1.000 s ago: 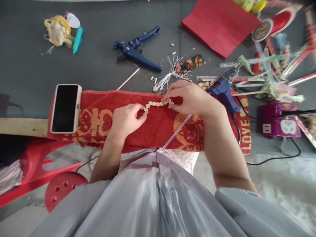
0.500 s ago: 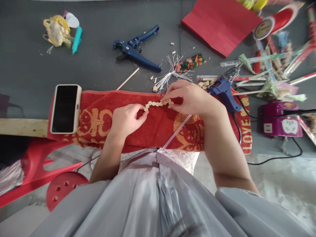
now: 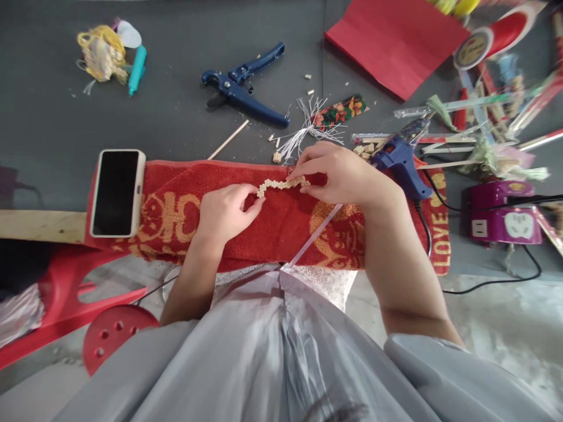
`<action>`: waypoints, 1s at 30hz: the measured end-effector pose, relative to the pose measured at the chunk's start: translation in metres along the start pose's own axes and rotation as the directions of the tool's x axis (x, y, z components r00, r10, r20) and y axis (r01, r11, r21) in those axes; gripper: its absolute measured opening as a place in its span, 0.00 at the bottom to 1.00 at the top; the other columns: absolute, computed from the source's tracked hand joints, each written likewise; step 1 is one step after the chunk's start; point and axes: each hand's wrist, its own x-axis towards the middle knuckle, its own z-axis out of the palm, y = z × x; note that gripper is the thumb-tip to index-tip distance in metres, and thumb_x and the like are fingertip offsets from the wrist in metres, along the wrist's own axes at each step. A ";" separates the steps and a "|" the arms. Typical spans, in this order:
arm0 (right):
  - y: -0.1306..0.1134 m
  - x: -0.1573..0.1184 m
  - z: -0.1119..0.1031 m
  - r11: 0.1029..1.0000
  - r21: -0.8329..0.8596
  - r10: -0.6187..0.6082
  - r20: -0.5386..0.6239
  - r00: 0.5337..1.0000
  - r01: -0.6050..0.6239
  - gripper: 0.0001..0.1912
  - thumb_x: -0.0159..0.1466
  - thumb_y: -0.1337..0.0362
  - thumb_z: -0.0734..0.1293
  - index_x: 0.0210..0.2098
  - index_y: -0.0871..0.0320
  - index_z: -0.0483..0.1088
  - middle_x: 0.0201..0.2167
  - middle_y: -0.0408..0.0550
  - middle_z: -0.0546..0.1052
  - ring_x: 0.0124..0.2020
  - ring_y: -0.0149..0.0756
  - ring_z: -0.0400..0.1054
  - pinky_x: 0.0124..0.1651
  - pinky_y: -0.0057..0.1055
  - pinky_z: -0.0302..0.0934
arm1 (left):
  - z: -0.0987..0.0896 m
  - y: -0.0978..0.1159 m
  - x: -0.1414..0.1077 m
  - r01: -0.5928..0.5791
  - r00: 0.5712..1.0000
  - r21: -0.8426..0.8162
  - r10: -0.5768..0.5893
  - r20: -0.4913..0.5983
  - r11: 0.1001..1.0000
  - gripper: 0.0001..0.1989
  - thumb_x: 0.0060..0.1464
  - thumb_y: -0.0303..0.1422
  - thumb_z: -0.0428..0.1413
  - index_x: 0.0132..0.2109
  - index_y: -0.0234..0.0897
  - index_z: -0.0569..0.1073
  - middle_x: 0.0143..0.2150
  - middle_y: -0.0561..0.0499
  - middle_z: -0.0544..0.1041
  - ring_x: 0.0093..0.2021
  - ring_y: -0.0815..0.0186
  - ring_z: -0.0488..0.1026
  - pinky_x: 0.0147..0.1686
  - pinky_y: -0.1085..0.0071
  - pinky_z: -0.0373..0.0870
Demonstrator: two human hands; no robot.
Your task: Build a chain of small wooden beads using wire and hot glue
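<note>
A wavy strip of small pale beads or cut straw pieces point(image 3: 277, 184) stretches between my hands, over a folded red towel point(image 3: 277, 228). My left hand point(image 3: 226, 212) pinches the strip's left end between thumb and forefinger. At the other end, my right hand point(image 3: 336, 174) has closed its thumb and fingers on the strip, hiding part of that end. Just beyond the towel, close to my right hand, lie a bundle of white wires point(image 3: 299, 138) with a floral-patterned strip point(image 3: 342, 112) and a small pale cluster point(image 3: 277, 157).
Blue cutters point(image 3: 246, 97) and a thin stick point(image 3: 229, 139) lie farther back. A phone point(image 3: 118, 193) rests on the towel's left end. On the right are a blue glue gun point(image 3: 398, 164), a purple power socket point(image 3: 504, 214) with cables, red paper point(image 3: 396, 44) and a red ribbon spool point(image 3: 475, 50).
Both hands keep their hold on the strip in nearly the same pose. The whole view has shifted very slightly; nothing else has visibly moved.
</note>
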 end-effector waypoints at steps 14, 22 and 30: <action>-0.001 0.000 0.000 1.000 0.001 0.006 0.011 1.000 -0.006 0.17 0.59 0.68 0.66 0.44 0.53 0.83 0.41 0.50 0.81 0.44 0.44 0.72 0.50 0.41 0.65 | 0.000 0.000 0.000 -0.012 1.000 -0.014 0.012 -0.002 1.000 0.08 0.59 0.35 0.58 0.40 0.39 0.82 0.27 0.51 0.81 0.28 0.65 0.77 0.31 0.71 0.66; -0.001 0.000 -0.001 1.000 -0.020 0.015 0.021 1.000 -0.015 0.18 0.59 0.69 0.65 0.44 0.54 0.83 0.41 0.51 0.80 0.44 0.43 0.71 0.50 0.40 0.65 | 0.000 -0.001 0.000 -0.011 1.000 -0.012 0.011 -0.002 1.000 0.08 0.59 0.36 0.59 0.40 0.39 0.82 0.27 0.52 0.81 0.28 0.66 0.77 0.30 0.71 0.64; -0.002 0.000 0.002 0.999 -0.005 0.040 0.003 0.999 -0.040 0.18 0.58 0.68 0.67 0.46 0.56 0.81 0.43 0.51 0.80 0.47 0.46 0.71 0.52 0.42 0.64 | 0.001 -0.002 0.000 -0.049 0.998 -0.013 0.049 -0.047 0.999 0.07 0.58 0.35 0.60 0.39 0.38 0.82 0.27 0.53 0.81 0.26 0.67 0.76 0.29 0.72 0.64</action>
